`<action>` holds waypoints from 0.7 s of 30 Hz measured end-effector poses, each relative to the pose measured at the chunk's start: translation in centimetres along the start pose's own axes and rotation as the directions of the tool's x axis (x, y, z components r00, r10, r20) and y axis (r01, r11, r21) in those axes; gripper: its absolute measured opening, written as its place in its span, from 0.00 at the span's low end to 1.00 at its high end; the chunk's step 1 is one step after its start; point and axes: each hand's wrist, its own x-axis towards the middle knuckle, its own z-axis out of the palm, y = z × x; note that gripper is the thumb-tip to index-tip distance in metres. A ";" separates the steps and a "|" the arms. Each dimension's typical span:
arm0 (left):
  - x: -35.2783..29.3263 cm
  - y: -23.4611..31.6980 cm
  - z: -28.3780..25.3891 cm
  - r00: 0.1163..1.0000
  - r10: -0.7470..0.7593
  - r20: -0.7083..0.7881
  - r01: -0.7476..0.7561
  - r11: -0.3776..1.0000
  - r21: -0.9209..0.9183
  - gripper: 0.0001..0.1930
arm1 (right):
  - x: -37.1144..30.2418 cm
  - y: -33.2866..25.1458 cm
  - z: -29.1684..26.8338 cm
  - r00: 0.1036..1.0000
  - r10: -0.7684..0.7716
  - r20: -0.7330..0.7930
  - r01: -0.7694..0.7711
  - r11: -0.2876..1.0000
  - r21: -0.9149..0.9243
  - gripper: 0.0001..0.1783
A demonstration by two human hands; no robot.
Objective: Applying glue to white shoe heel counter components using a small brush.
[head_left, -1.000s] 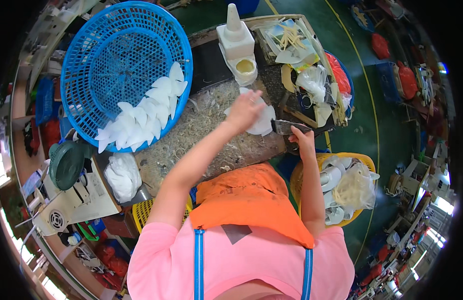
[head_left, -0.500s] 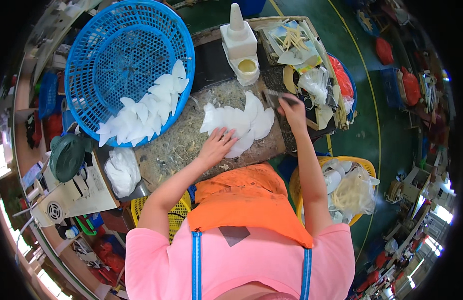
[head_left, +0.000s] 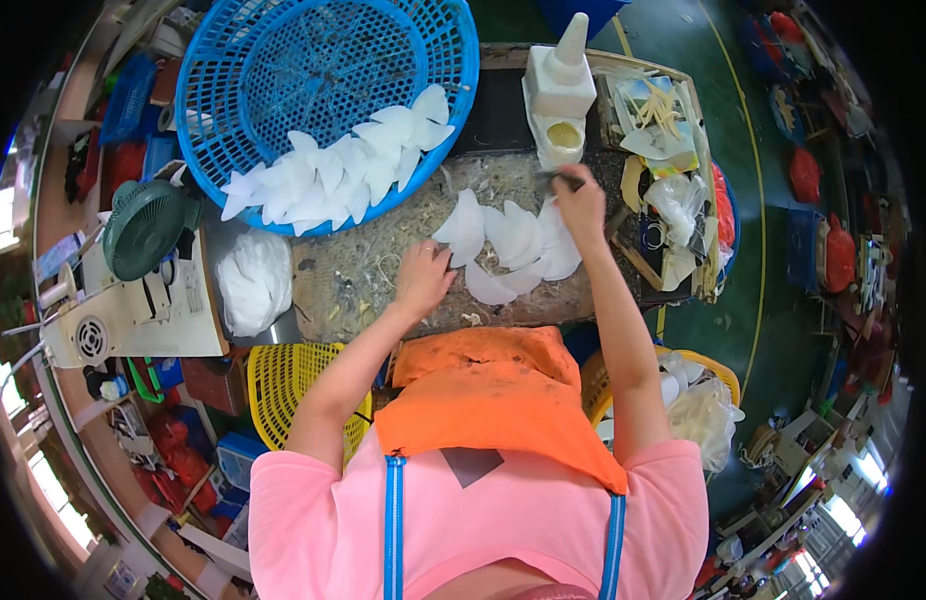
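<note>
Thin white leaf-shaped pieces (head_left: 513, 238) lie overlapping on the stained work board (head_left: 343, 262). At their left edge, my left hand (head_left: 426, 278) rests on the board with its fingers loosely apart; no object shows in it. My right hand (head_left: 583, 207) is closed around the dark handle of what looks like a brush (head_left: 569, 182). Its working end is blurred, close to the near side of a small cup of yellowish glue-like stuff (head_left: 563, 134). That cup is joined to a white block with a cone-shaped nozzle (head_left: 560, 82).
A big blue basket (head_left: 195, 150) holds a row of similar white pieces (head_left: 333, 175) along its near rim. To the left are a white plastic bag (head_left: 253, 285) and a green fan (head_left: 143, 230). Yellow baskets (head_left: 273, 385) flank me; a cluttered tray (head_left: 698, 90) stands at right.
My left hand has come off the white pieces to the board beside them. My right hand has brought the brush toward the cup. The pieces are more spread; the view has shifted.
</note>
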 end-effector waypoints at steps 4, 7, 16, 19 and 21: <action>-0.2 -2.2 -0.2 0.973 -0.057 -0.225 0.056 0.998 -0.013 0.12 | -4.0 -1.4 3.3 0.826 -0.005 0.563 -0.051 0.995 0.084 0.12; 3.0 -3.5 0.0 0.950 0.026 -0.313 -0.051 0.996 -0.071 0.13 | -5.2 -1.6 4.8 0.833 -0.302 0.464 0.358 0.933 -0.037 0.14; 9.0 -1.7 0.1 0.985 0.070 0.156 -0.083 0.994 0.078 0.18 | -6.7 -1.3 2.6 0.958 -0.057 0.281 0.107 0.980 -0.169 0.08; 7.0 -2.5 1.1 0.992 0.126 -0.006 -0.126 0.992 0.020 0.15 | -4.3 -2.0 4.3 0.953 0.058 0.298 -0.079 0.995 0.057 0.07; 5.4 -3.3 1.0 1.000 0.009 0.026 -0.006 0.990 -0.138 0.12 | -4.2 -2.9 6.6 0.934 -0.146 0.325 0.127 0.989 0.079 0.07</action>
